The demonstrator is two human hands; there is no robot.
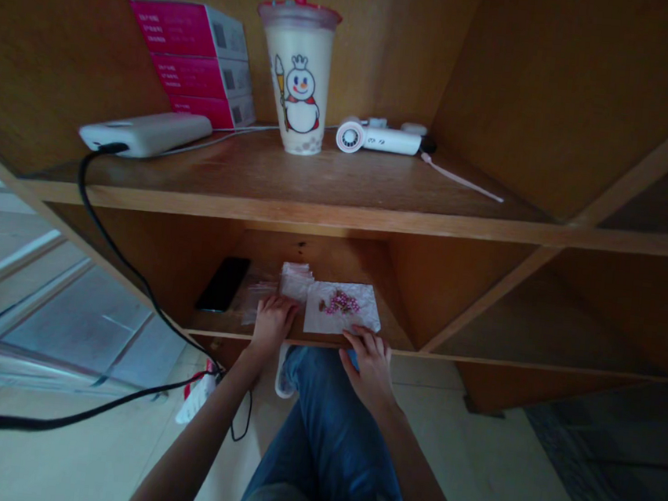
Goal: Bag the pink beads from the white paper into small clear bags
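Note:
My left hand (273,323) rests on the lower shelf at the near edge of some small clear plastic bags (252,298). Its fingers are bent and close together, and what lies under the fingertips is hidden. Just beyond it is a stack of small clear bags (297,278). To the right lies a crinkled white sheet (319,320), bearing a small heap of pink and purplish beads (341,303). My right hand (369,356) touches the sheet's near right corner with its fingers apart, nothing visible in them.
A black phone (223,284) lies left of the bags. On the upper shelf stand a lidded drink cup (303,82), stacked pink boxes (195,60), a white power bank (148,132) and a white handheld fan (380,138). A black cable (116,241) hangs across the left side.

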